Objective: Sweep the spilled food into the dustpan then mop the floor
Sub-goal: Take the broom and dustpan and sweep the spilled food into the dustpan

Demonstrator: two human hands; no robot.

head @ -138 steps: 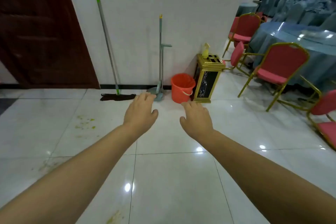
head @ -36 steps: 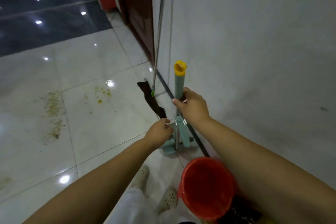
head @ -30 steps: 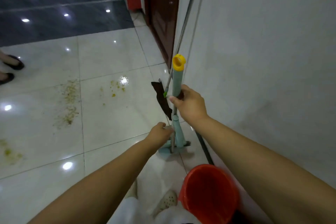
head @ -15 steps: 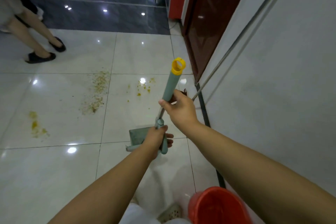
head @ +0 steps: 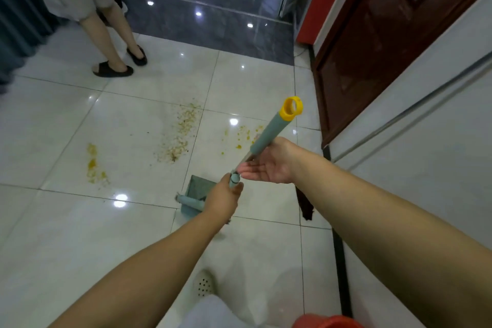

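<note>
Spilled food lies on the white tiles in a long crumb streak (head: 181, 133), yellow bits (head: 242, 136) and a small patch (head: 93, 168). A teal dustpan (head: 198, 188) hangs low over the floor just in front of me. My left hand (head: 223, 200) grips the short teal handle (head: 234, 178) above it. A longer teal handle with a yellow ring cap (head: 269, 133) slants up to the right. My right hand (head: 269, 165) is under it, palm up with straight fingers. The mop's dark head (head: 304, 205) lies by the wall, its pole (head: 399, 120) leaning there.
A person in dark sandals (head: 114, 66) stands at the far left on the tiles. A dark brown door (head: 386, 34) and a white wall (head: 426, 168) close the right side. A red bucket (head: 327, 322) sits at the bottom edge near my foot (head: 203, 285).
My view has swung further left toward the spill. My right hand has loosened from gripping the long handle to an open palm. The left hand still holds the short handle.
</note>
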